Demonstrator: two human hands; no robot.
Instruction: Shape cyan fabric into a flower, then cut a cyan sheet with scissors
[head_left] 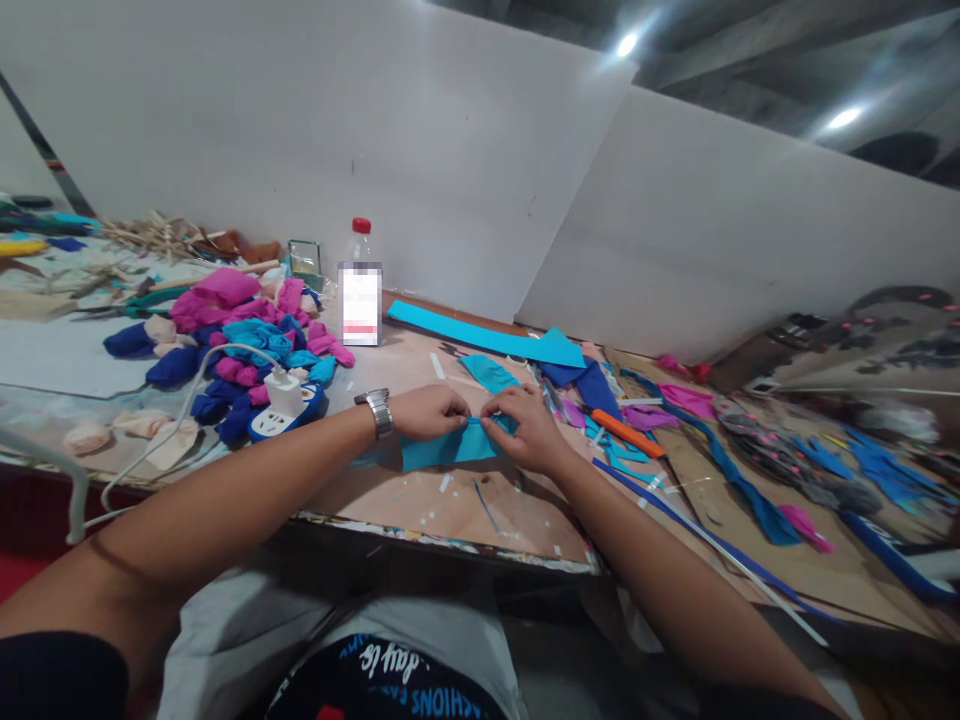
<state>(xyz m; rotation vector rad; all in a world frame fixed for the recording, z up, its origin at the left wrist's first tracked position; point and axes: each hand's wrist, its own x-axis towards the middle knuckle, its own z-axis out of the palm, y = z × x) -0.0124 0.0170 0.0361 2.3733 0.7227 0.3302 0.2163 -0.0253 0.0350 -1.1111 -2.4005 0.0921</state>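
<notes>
A light blue strip (442,452) lies across the middle of the table near its front edge, with both hands at its upper edge. My left hand (435,412), with a metal watch on the wrist, pinches that edge between thumb and fingertips. Close beside it, my right hand (521,425) grips the same edge with its thumb and fingers. The two sets of fingertips are almost touching. Just behind the hands lies another light blue piece (487,372). A long light blue strip (465,332) stretches across the table further back.
Knotted pink, blue and peach cloth pieces (225,300) are heaped at left, beside a power socket (281,415) with a white cable. A red-capped bottle (361,228) stands behind a phone (360,305). An orange cutter (626,433) and fabric scraps lie at right.
</notes>
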